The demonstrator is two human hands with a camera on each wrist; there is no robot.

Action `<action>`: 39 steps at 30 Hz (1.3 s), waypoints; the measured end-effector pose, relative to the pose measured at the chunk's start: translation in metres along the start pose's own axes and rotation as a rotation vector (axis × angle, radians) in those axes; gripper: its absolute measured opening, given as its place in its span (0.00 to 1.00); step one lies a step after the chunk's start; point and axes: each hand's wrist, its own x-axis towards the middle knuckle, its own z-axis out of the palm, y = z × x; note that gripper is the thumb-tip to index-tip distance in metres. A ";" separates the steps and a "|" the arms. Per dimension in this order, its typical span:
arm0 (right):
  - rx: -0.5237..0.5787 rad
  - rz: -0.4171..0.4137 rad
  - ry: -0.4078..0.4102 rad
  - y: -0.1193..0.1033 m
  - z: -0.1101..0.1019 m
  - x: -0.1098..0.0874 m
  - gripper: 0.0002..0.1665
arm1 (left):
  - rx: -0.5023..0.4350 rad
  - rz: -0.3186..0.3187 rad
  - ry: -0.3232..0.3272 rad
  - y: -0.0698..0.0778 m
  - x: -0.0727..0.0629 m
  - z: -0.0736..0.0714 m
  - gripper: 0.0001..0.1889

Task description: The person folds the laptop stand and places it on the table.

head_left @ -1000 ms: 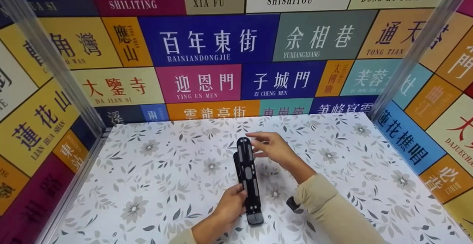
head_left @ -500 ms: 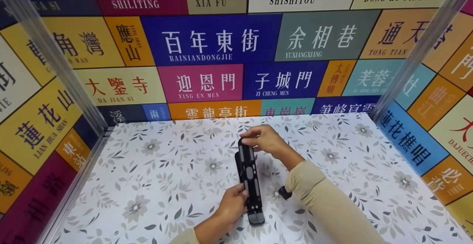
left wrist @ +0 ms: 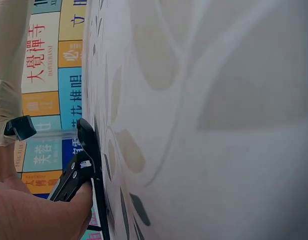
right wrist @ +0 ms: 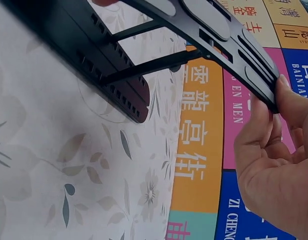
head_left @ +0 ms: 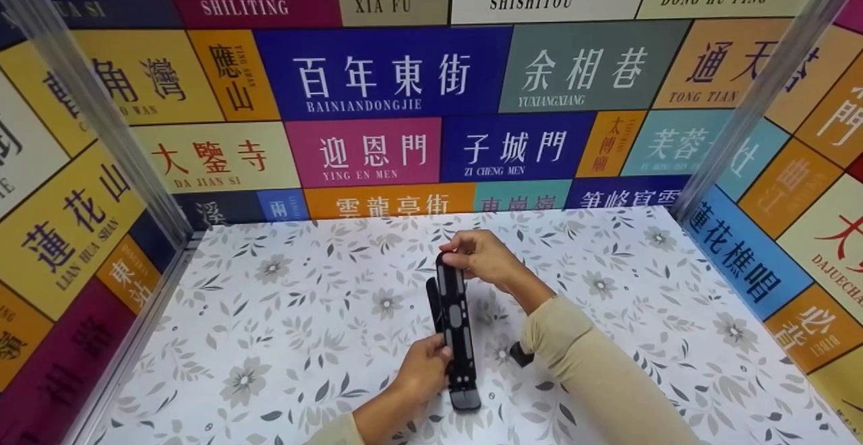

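A black folding laptop stand (head_left: 456, 323) with grey pads stands on the table, its long top plate raised off its base. At the near hinged end, my left hand (head_left: 421, 374) grips it from the left side, thumb over the plate. My right hand (head_left: 487, 256) pinches the plate's far, raised tip between thumb and fingers. Two struts (right wrist: 154, 67) link the plate to the notched base (right wrist: 93, 50) in the right wrist view. The left wrist view has the hinge end of the stand (left wrist: 88, 150) beside my left thumb, low against the tabletop.
The table (head_left: 303, 337) wears a white leaf-and-flower cover. Colourful sign panels (head_left: 377, 74) rise behind it and at both sides. Metal posts (head_left: 755, 94) stand at the back corners. A small black block (head_left: 520, 353) hangs at my right sleeve.
My right hand has moved from just beside the stand's far tip to pinching it, and has stayed there since half a second ago. My left hand keeps its grip on the laptop stand.
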 end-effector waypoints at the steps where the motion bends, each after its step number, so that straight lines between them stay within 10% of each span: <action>1: -0.001 -0.005 0.000 0.000 0.000 0.000 0.14 | 0.003 -0.002 0.002 0.000 0.000 0.000 0.22; 39: -0.012 0.036 0.155 -0.006 0.013 -0.012 0.03 | 0.131 0.025 -0.078 0.003 -0.003 -0.022 0.17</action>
